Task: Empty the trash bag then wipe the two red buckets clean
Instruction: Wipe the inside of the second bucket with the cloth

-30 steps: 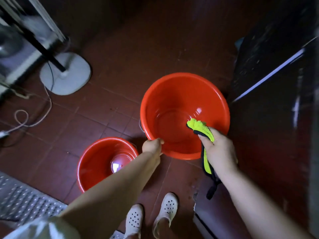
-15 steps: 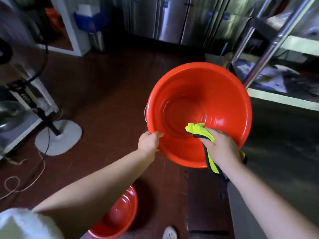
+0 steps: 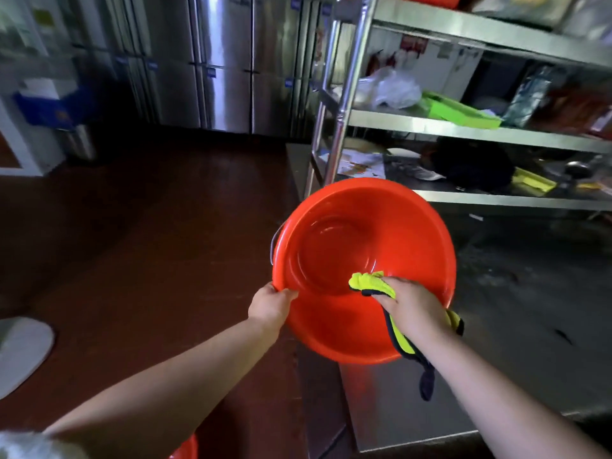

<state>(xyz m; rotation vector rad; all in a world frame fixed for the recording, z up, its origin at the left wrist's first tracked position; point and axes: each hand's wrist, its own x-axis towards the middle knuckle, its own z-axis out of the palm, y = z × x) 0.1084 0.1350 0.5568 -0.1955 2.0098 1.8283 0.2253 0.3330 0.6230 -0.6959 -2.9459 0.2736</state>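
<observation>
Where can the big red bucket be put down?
The steel counter right under the round red plastic bucket looks bare. So does the dark brown floor between the steel fridges and the left hand. The metal rack's shelves are crowded with bags and trays.

**Camera placement: 1 head-worn view**

1 wide-angle view is taken from the person's head, directed forward and down along both forearms. The red bucket (image 3: 364,270) is framed near, at arm's reach, centre-right. The steel shelving (image 3: 463,127) is seen beyond at upper right, the steel cabinets (image 3: 225,61) farther back, the brown floor (image 3: 149,243) below left. Edges are bent by the lens.
</observation>
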